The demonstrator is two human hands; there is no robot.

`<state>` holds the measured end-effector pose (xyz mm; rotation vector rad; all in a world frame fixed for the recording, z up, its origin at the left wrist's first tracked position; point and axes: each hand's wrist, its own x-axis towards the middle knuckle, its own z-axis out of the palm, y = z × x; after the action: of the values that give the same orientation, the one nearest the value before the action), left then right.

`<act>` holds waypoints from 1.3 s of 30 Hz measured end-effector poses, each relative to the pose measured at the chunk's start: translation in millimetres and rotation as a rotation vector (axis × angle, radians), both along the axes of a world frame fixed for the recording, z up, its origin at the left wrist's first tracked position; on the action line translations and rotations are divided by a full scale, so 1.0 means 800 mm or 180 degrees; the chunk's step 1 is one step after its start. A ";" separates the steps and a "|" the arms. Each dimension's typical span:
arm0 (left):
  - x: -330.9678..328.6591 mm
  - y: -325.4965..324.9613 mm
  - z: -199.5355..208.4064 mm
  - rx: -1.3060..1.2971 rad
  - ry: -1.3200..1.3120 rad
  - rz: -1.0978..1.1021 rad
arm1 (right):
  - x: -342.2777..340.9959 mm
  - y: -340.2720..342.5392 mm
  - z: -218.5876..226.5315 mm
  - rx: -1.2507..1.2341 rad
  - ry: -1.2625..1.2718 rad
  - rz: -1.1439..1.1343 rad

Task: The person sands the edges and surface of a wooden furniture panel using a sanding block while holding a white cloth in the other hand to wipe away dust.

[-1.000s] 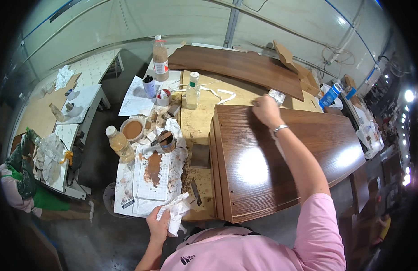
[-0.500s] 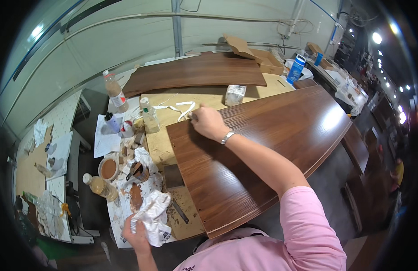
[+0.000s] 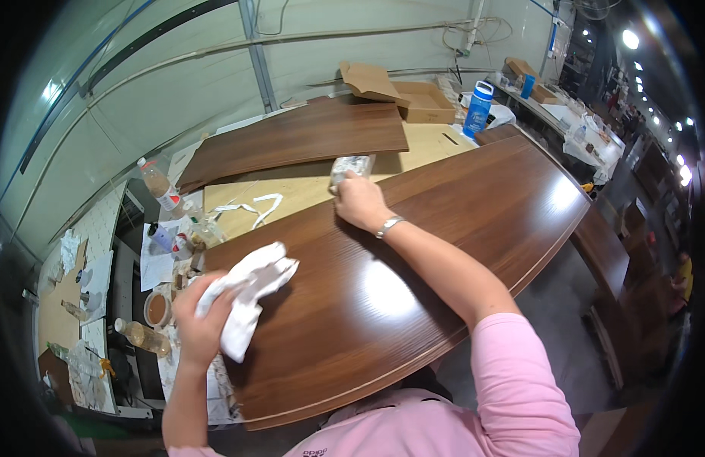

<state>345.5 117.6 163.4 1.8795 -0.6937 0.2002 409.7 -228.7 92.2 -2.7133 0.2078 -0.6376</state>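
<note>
A large brown wood panel (image 3: 459,251), glossy and curved along its near edge, lies across the table before me. My left hand (image 3: 204,316) grips a crumpled white cloth (image 3: 253,293), raised over the panel's left end. At the panel's far edge, my right hand (image 3: 362,202) has its fingers curled in. Whatever those fingers hold, if anything, is hidden. Just beyond them a white-wrapped block (image 3: 354,164) stands under the edge of a second brown panel (image 3: 307,137).
On the left stand a tall bottle (image 3: 160,185), a lying bottle (image 3: 143,337) and a tub of brown paste (image 3: 158,309). A white strip (image 3: 269,209) lies on the board. Far back are an open cardboard box (image 3: 429,103) and a blue water bottle (image 3: 478,110).
My left hand has lifted the cloth off the side table and brought it over the panel. My right hand has moved along the far edge toward the wrapped block. The view has shifted.
</note>
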 end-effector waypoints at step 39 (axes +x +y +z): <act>0.023 -0.263 -0.089 0.2079 -0.1058 0.0167 | -0.054 -0.266 0.015 -0.0017 0.0321 0.0925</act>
<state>363.5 -92.6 92.4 2.5212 -1.0220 0.3564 366.3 -441.7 104.4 -2.7087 -0.1624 -0.4180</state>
